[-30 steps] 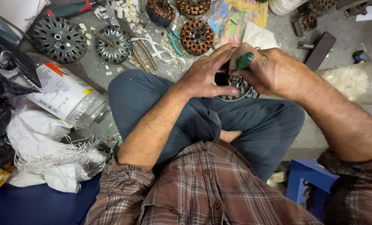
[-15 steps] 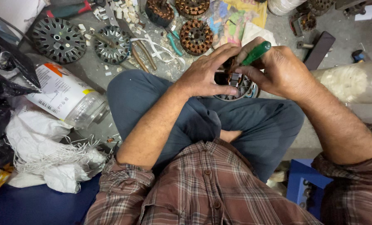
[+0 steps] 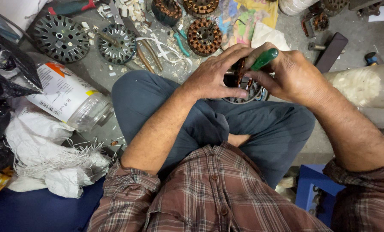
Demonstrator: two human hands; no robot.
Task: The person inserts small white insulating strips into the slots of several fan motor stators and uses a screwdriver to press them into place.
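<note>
I sit cross-legged on the floor (image 3: pixel 355 47), and the motor stator (image 3: pixel 243 88) rests on my right knee, at about twelve o'clock from my chest. My left hand (image 3: pixel 215 77) lies over its left side, with the fingers spread flat and the thumb pressed along the lower rim, so it steadies the stator but does not really close around it. My right hand (image 3: pixel 293 75) is closed into a fist around the green-handled tool (image 3: pixel 264 59). The handle sticks out toward eleven o'clock, and its long axis runs down toward five o'clock into the copper windings; the tip itself is hidden between my fingers, so I cannot tell exactly where it touches.

The stator lies directly under both hands. The right hand comes to it from three o'clock, the left from nine o'clock, and both are equally near.

Farther away, at eleven o'clock, another wound stator (image 3: pixel 205 36) lies on the floor. Two dark metal discs (image 3: pixel 61 38) are at ten o'clock, and a plastic jar (image 3: pixel 69 101) lies on its side at nine o'clock.
</note>
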